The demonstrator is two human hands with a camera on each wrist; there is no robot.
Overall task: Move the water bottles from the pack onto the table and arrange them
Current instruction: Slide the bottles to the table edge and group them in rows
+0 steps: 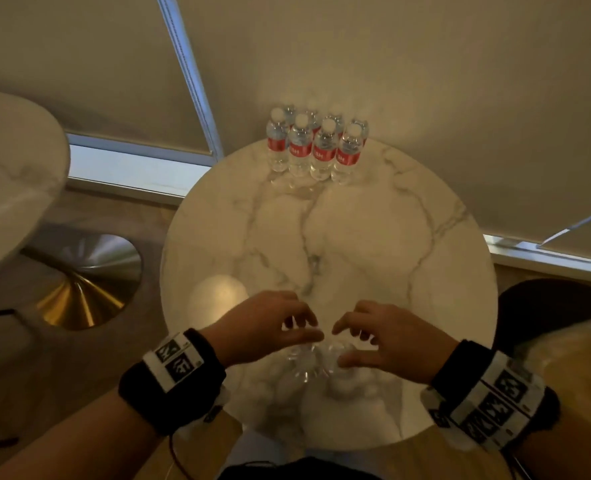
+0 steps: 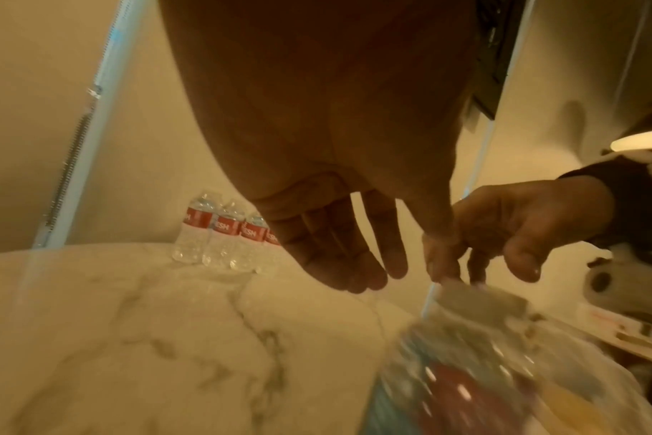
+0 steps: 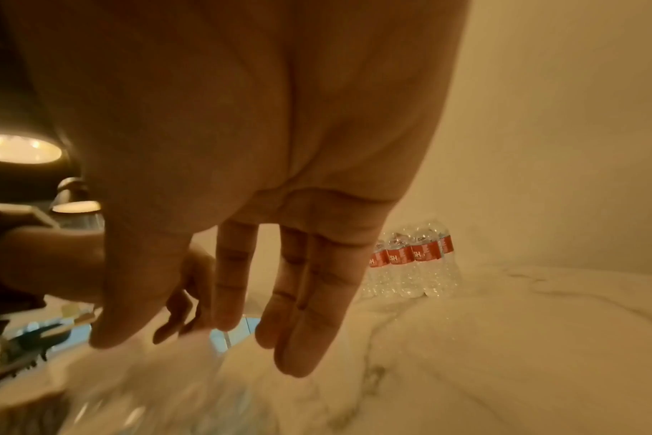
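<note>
On the round marble table, a cluster of red-labelled water bottles stands upright at its far edge. At the near edge both hands hover over a blurred clear bottle: the left hand and right hand have loosely spread fingers, gripping nothing I can make out.

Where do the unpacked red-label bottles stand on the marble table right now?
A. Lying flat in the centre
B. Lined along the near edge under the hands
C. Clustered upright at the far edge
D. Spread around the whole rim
C: the red-label bottles stand upright, bunched at the far edge of the marble table, away from both hands.
</note>
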